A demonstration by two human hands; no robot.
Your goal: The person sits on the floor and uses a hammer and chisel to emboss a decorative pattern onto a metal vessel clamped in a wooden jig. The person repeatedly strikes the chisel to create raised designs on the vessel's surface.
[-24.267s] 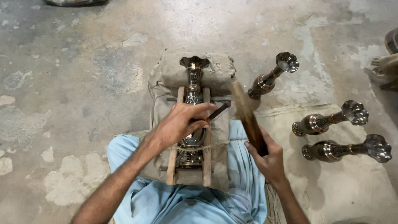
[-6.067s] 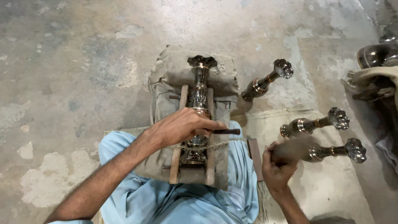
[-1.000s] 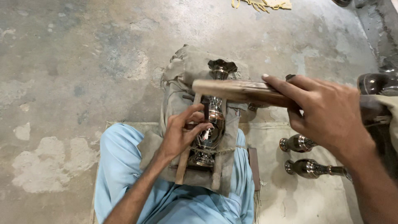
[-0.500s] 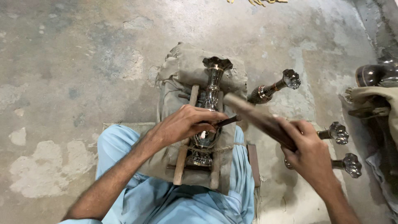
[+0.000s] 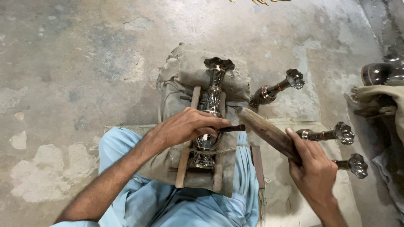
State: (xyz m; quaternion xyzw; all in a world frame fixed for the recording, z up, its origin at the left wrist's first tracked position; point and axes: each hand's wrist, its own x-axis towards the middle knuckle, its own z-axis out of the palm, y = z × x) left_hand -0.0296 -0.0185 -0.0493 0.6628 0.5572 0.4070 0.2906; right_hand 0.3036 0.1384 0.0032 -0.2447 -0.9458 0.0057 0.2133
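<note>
Two hands are busy as we are gripping the punch point(image 5: 230, 128) on the vase point(image 5: 209, 122) with our left hand point(image 5: 187, 126) and clutching the wooden mallet point(image 5: 269, 134) in our right hand point(image 5: 315, 174), risking a glancing blow that dents it.

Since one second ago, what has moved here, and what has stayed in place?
The right hand swung the wooden mallet from above the vase down to the right, and it now points at the chisel. The left hand keeps the chisel on the vase body. Vase, wooden frame and the three vases on the floor stayed.
</note>
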